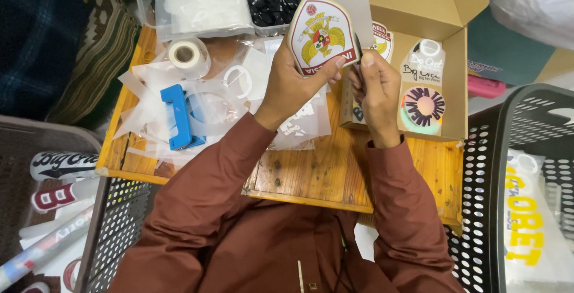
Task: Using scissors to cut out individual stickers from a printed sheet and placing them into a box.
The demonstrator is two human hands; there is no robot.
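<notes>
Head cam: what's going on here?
A person in a rust-brown shirt holds a shield-shaped sticker up over a small wooden table. The left hand grips its lower edge; the right hand pinches its right edge, where a clear film lifts away. An open cardboard box of stickers sits beside them.

Seen from above, we worked at a low wooden table [311, 176] whose varnished top showed knots and dark marks near its front edge. We had a dark perforated plastic basket [487, 167] at the right and a second one [113, 221] at the lower left. Beyond the table's left end lay a striped woven cloth [98, 54] beside dark blue fabric [36, 30]. The light fell evenly, without hard shadows.
</notes>
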